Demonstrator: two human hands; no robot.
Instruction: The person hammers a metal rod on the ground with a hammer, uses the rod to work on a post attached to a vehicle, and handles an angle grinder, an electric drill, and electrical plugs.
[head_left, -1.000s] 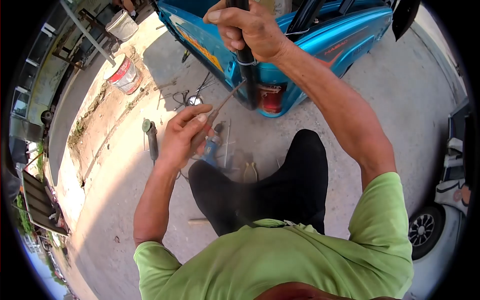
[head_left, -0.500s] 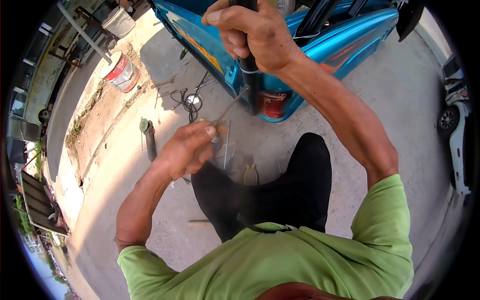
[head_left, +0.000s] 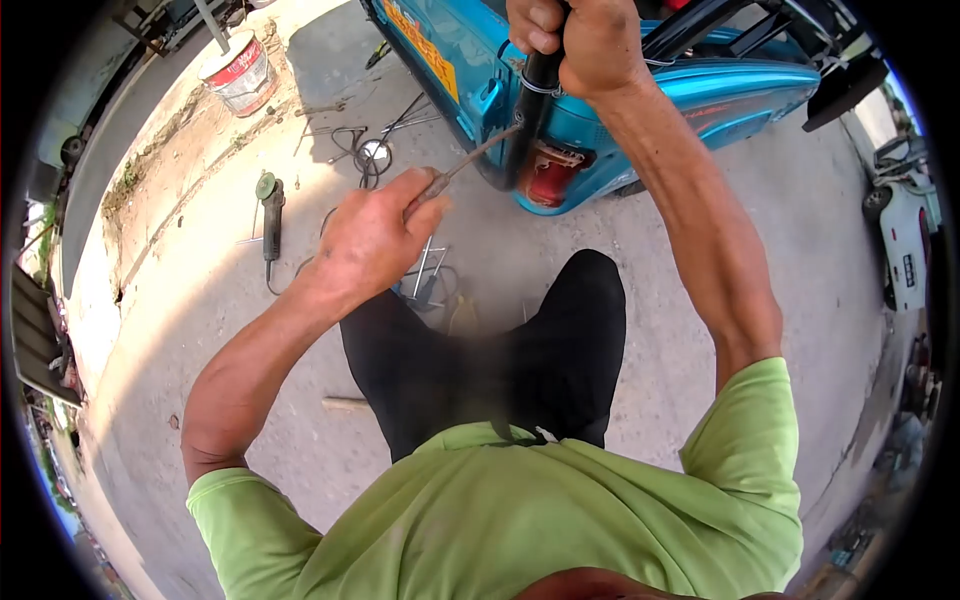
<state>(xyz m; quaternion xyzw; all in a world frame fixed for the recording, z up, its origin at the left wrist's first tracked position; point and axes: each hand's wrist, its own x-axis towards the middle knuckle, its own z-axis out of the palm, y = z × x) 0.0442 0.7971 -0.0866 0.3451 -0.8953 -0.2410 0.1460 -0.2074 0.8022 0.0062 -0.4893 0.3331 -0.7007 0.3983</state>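
In the head view my left hand is closed around a screwdriver. Its thin shaft slants up and right, and the tip meets the lower part of a black tube. My right hand wraps the tube higher up, just above a wire ring around it. Behind the tube stands a blue vehicle body with a red tail light at its near corner. My palm and fingers hide the tube's upper part.
On the ground lie an angle grinder, a coil of cable, blurred pliers and a wooden stick. A red and white bucket stands at the upper left. A white car is parked at the right.
The view has shifted, so the ground items sit farther left. My left hand and the screwdriver are higher in the view. My right hand still grips the tube.
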